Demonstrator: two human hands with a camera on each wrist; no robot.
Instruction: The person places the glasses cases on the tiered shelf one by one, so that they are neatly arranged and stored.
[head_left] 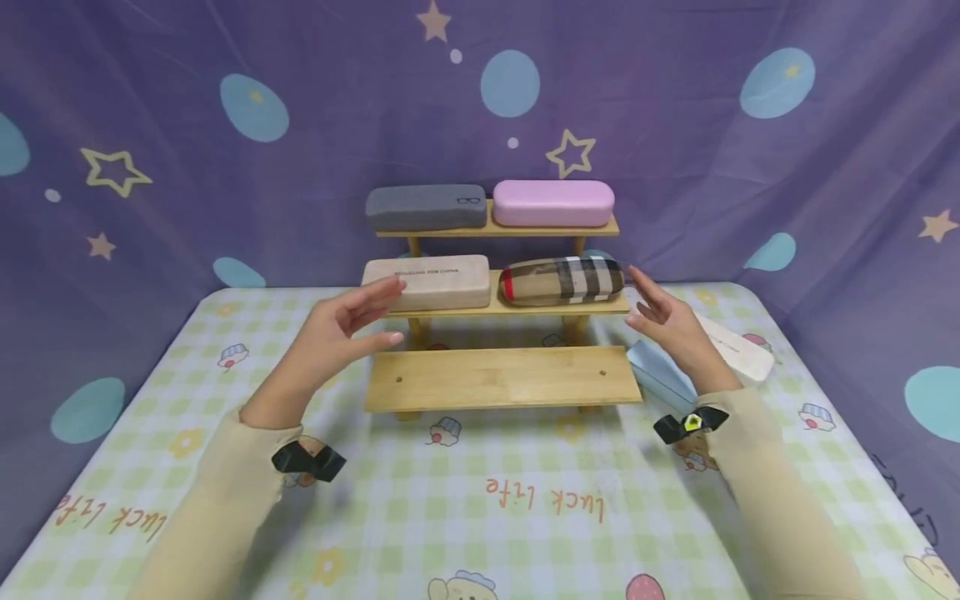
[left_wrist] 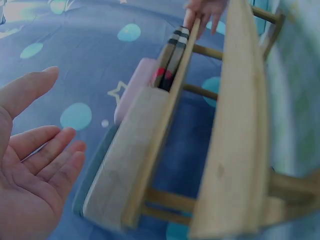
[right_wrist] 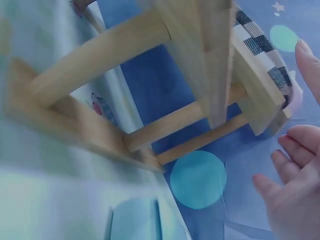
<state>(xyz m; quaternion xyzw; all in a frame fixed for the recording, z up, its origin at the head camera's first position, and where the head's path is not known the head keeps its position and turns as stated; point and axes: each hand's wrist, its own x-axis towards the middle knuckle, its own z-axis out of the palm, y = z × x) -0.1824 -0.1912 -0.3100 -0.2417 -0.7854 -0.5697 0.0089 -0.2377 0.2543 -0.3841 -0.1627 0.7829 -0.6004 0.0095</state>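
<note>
A three-tier wooden rack [head_left: 502, 379] holds glasses cases on its upper two tiers. On the middle tier lie a whitish case [head_left: 442, 287] with dark lettering and a plaid case [head_left: 562, 281] with a red band. My left hand [head_left: 337, 325] hovers by the whitish case's left end, fingers extended and thumb apart; the left wrist view shows nothing in its palm. Beyond the plaid case's right end, my right hand [head_left: 671, 329] is held with loosely bent fingers, and it too holds nothing in the right wrist view. Whether either hand touches a case is unclear.
On the top tier sit a grey-blue case [head_left: 426, 208] and a pink case [head_left: 553, 203]. A light-blue case [head_left: 660, 375] and a white case [head_left: 738, 350] lie on the checked tablecloth [head_left: 480, 533] by my right wrist. A purple curtain [head_left: 360, 100] hangs behind.
</note>
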